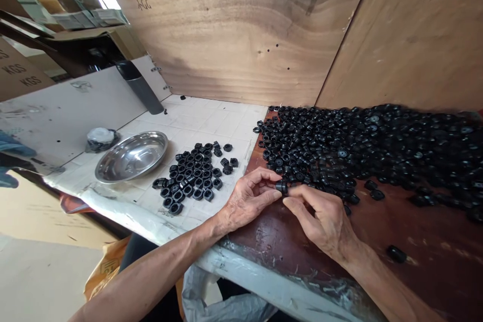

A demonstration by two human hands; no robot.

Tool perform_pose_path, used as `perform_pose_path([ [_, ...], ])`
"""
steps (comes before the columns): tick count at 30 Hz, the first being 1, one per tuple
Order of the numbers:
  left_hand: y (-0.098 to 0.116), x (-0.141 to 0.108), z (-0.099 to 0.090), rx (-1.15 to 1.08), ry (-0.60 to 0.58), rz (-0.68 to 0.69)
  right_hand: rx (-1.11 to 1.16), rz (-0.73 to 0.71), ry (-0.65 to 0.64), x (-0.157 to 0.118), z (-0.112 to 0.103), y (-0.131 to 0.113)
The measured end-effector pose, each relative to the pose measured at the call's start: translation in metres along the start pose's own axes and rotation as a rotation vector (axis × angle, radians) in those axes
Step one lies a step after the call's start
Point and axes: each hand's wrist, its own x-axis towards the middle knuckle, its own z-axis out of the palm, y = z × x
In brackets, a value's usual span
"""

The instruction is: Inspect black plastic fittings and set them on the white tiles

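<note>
My left hand (251, 193) pinches a small black plastic cap (281, 187) between thumb and fingertips, above the near edge of the brown board. My right hand (320, 216) meets the cap from the other side, its curled index finger and thumb closed at the cap's right end. The fingers partly cover the cap. Just beyond both hands spreads a large heap of black plastic caps (324, 146). To the left of my left hand, a smaller group of black ring-shaped parts (192, 171) sits on the pale surface, many with their openings up.
A shiny metal bowl (132, 157) stands at left, beside a clear-wrapped bundle (101, 138). A dark grey bottle (141, 88) leans near the back corner. Wooden panels (241, 35) wall off the back. One loose black part (396, 254) lies right of my right hand.
</note>
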Motion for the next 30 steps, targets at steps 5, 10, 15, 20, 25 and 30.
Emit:
perform_pose_path([
  [5, 0.004, 0.0, -0.001, 0.043, 0.021, 0.007, 0.034, 0.034, 0.017, 0.0, 0.0, -0.003],
  [10, 0.003, -0.001, 0.0, 0.061, 0.022, -0.005, 0.042, 0.025, 0.041, 0.001, 0.0, 0.0],
  [15, -0.002, -0.002, -0.001, 0.095, -0.055, 0.061, 0.126, 0.116, 0.03, 0.001, 0.003, 0.001],
  [20, 0.001, -0.009, -0.01, 0.584, -0.184, 0.27, 0.317, 0.471, -0.195, 0.001, 0.007, 0.004],
  [25, 0.006, -0.026, -0.048, 1.263, -0.204, 0.259, -0.058, 0.407, -0.09, 0.006, -0.006, 0.015],
  [30, 0.017, -0.027, -0.062, 1.669, 0.112, 0.343, -0.334, 0.373, -0.192, 0.004, -0.019, 0.032],
])
